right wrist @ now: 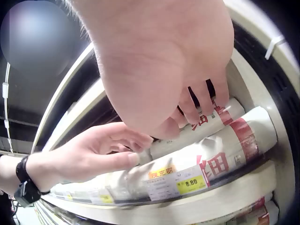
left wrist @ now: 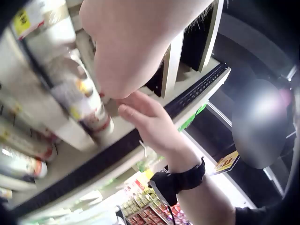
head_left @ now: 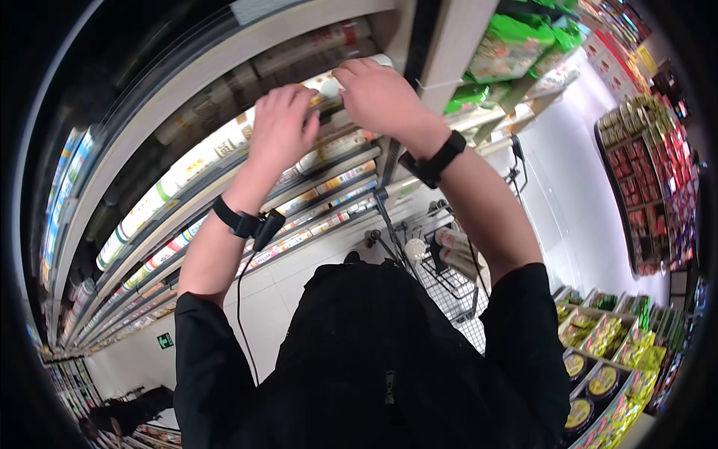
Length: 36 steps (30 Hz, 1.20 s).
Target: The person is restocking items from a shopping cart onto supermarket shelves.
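White cylindrical packages (right wrist: 197, 161) with red characters lie on a shelf, a yellow 8.80 price label (right wrist: 191, 184) in front. My right hand (head_left: 381, 97) is at the shelf's right end; in the right wrist view this hand (right wrist: 164, 61) reaches over the front package, its fingers at a second package (right wrist: 201, 123) behind. Whether they touch it is unclear. Beside it, my left hand (head_left: 280, 127) hovers by the row with fingers slightly bent and apart, also seen as the left hand (right wrist: 93, 152) in the right wrist view. Neither hand visibly grips anything.
Lower shelves (head_left: 329, 187) hold more packages. Green bags (head_left: 512, 49) stand right of the shelf's upright (head_left: 456, 45). A wire cart (head_left: 467, 329) with rolls in it is below on the right, near a display of packets (head_left: 602, 337). A cable hangs from the left wrist.
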Tool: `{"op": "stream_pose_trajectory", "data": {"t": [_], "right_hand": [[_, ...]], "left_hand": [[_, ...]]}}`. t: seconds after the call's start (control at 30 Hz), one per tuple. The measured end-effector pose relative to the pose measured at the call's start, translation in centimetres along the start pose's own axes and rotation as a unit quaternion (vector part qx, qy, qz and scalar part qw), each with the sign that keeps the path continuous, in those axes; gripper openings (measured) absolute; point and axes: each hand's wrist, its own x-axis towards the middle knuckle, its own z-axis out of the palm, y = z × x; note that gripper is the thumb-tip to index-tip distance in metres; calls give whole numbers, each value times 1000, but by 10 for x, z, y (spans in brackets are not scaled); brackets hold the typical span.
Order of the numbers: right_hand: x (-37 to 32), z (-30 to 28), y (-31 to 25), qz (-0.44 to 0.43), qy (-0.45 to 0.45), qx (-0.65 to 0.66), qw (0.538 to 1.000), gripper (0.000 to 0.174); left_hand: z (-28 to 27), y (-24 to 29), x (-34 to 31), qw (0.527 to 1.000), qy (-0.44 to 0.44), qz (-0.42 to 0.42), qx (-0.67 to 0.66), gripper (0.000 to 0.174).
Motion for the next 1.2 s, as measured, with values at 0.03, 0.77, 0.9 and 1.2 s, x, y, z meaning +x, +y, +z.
{"op": "stream_pose_trajectory", "data": {"t": [0.03, 0.77, 0.9, 1.2], "right_hand": [[10, -1, 4, -3, -47, -12, 999, 30], [67, -23, 46, 15, -390, -22, 921, 56], [58, -14, 58, 52, -425, -251, 868, 20], [33, 33, 78, 0, -264, -297, 918, 31]], "left_hand": [[-9, -8, 4, 999, 3, -20, 43, 36], [-1, -59, 43, 885, -397, -225, -92, 97], [-2, -60, 44, 870, -415, -238, -118, 95], [-2, -57, 21, 891, -372, -233, -113, 86]]}}
